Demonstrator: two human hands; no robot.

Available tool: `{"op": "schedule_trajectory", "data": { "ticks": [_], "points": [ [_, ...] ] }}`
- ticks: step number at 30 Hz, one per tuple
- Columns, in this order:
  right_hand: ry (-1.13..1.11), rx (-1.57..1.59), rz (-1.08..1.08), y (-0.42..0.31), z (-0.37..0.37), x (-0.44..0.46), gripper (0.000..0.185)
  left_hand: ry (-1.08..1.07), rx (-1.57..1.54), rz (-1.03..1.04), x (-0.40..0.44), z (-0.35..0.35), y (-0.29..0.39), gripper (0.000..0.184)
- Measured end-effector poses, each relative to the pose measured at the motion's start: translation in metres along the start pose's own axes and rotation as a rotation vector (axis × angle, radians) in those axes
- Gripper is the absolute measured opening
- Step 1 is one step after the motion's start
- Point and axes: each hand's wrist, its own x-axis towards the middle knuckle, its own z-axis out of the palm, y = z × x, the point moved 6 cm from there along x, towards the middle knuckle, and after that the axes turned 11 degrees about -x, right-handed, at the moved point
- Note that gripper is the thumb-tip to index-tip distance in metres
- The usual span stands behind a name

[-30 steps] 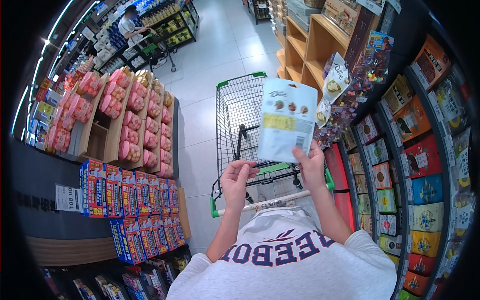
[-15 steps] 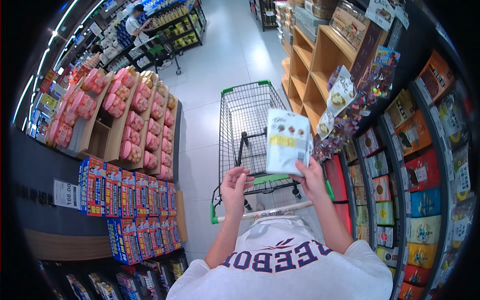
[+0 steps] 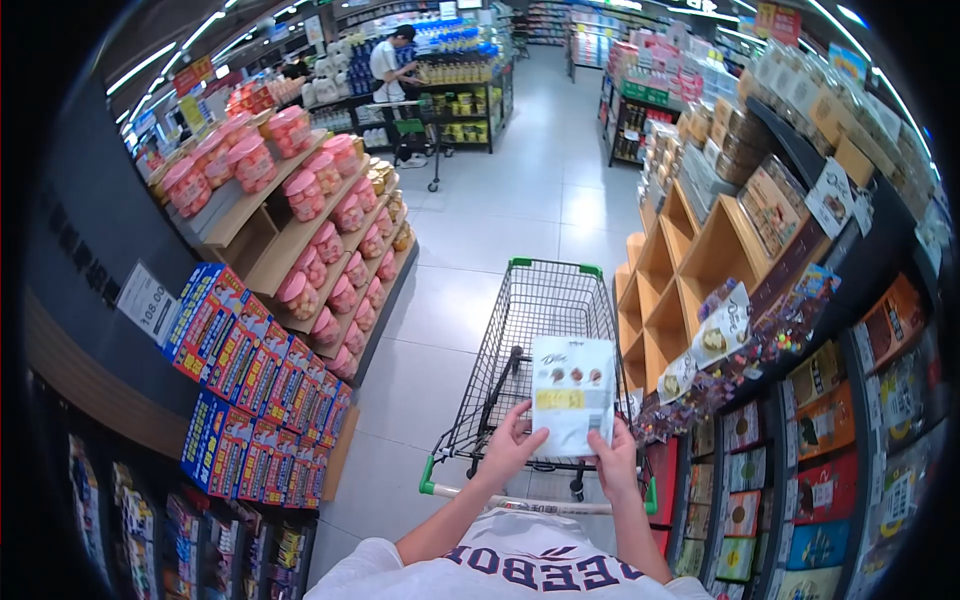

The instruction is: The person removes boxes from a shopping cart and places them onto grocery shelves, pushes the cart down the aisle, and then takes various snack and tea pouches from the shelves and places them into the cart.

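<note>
A pale, flat snack pouch (image 3: 574, 385) is held upright over the shopping cart, its printed side toward me. It carries "Dove" lettering, small round pictures, a yellow band and a barcode. My right hand (image 3: 613, 462) grips its lower right corner, thumb in front. At the lower left edge, my left hand (image 3: 512, 442) has its thumb on the front and its other fingers at the side, partly hidden behind the pouch. Below is the shopping cart (image 3: 505, 330), a black wire basket with green corners and a pale handle (image 3: 540, 502) close to my body.
Pink-lidded jars (image 3: 325, 245) fill slanted shelves on the left, above blue-and-red boxes (image 3: 255, 350). On the right stand a wooden cubby shelf (image 3: 690, 265) and racks of packets (image 3: 825, 465). Further up the aisle, a person (image 3: 392, 65) stands by another cart (image 3: 420, 130).
My left hand has come from beside the pouch onto its lower left edge. The pouch sits lower in view, and my view has tilted up, showing more aisle.
</note>
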Motion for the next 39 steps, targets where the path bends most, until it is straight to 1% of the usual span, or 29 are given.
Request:
{"op": "schedule_trajectory", "data": {
  "ticks": [2,5,8,9,11,12,13,14,16,17,20,21,24,25,28,29,32,33,34,35,36,38,39],
  "points": [
    [-0.076,-0.022,-0.037,0.016,0.017,0.000,0.042,-0.043,0.222,0.055,0.000,-0.004,-0.003,0.053],
    [0.045,0.001,0.068,0.034,0.034,-0.002,0.048,0.027,0.190,0.033,-0.004,-0.010,0.007,0.045],
    [0.211,-0.549,-0.105,0.034,0.045,-0.002,0.061,0.144,0.222,0.118,0.007,-0.041,-0.014,0.046],
    [0.149,-0.541,-0.092,0.035,0.053,-0.002,0.070,0.198,0.204,0.148,0.007,-0.050,-0.017,0.046],
    [0.012,-0.851,-0.344,0.022,0.075,-0.003,0.071,0.303,0.170,0.201,0.005,-0.062,-0.014,0.048],
    [-0.057,-1.004,-0.469,0.019,0.087,-0.005,0.071,0.317,0.233,0.213,0.006,-0.065,-0.012,0.049],
    [-0.154,-0.988,-0.480,0.019,0.099,-0.005,0.077,0.328,0.296,0.221,0.004,-0.068,-0.008,0.051],
    [-0.172,-1.021,-0.473,0.023,0.106,-0.004,0.080,0.332,0.361,0.226,0.002,-0.069,-0.004,0.053],
    [-0.191,-1.083,-0.458,0.028,0.120,-0.001,0.085,0.254,0.415,0.195,-0.001,-0.060,0.005,0.059],
    [-0.144,-1.069,-0.452,0.023,0.126,-0.002,0.079,0.214,0.443,0.176,-0.001,-0.057,0.007,0.062],
    [-0.028,-0.941,-0.319,0.056,0.114,0.015,0.068,0.100,0.609,0.262,0.000,-0.053,-0.003,0.062],
    [0.062,-0.974,-0.364,0.061,0.111,0.017,0.068,0.048,0.513,0.170,-0.001,-0.051,-0.008,0.064],
    [0.076,-0.820,-0.251,0.076,0.098,0.028,0.066,-0.034,0.580,0.274,0.002,-0.047,-0.018,0.067],
    [0.131,-0.756,-0.238,0.080,0.090,0.032,0.056,-0.059,0.566,0.257,0.004,-0.046,-0.020,0.064],
    [0.163,-0.748,-0.113,0.074,0.062,0.055,0.038,-0.098,0.497,0.129,0.014,-0.044,-0.024,0.062],
    [0.195,-0.694,-0.095,0.076,0.049,0.065,0.027,-0.073,0.479,0.125,0.018,-0.045,-0.031,0.057],
    [0.178,-0.547,0.081,0.093,0.014,0.094,0.026,-0.054,0.736,0.237,0.031,-0.060,-0.043,0.051],
    [0.202,-0.468,0.088,0.102,0.001,0.107,0.027,-0.023,0.830,0.286,0.031,-0.064,-0.041,0.044],
    [0.225,-0.392,0.109,0.115,-0.014,0.116,0.027,-0.004,0.943,0.330,0.031,-0.072,-0.047,0.042],
    [0.258,-0.410,0.158,0.122,-0.028,0.126,0.027,0.029,1.040,0.346,0.030,-0.084,-0.056,0.041],
    [0.286,-0.428,0.207,0.132,-0.044,0.137,0.027,0.071,1.067,0.281,0.026,-0.097,-0.068,0.038],
    [0.300,-0.605,0.192,0.190,-0.097,0.177,0.027,0.151,1.122,0.167,0.021,-0.116,-0.086,0.034],
    [0.312,-0.707,0.208,0.189,-0.105,0.185,0.027,0.157,1.163,0.201,0.020,-0.115,-0.087,0.031]
  ]
}}
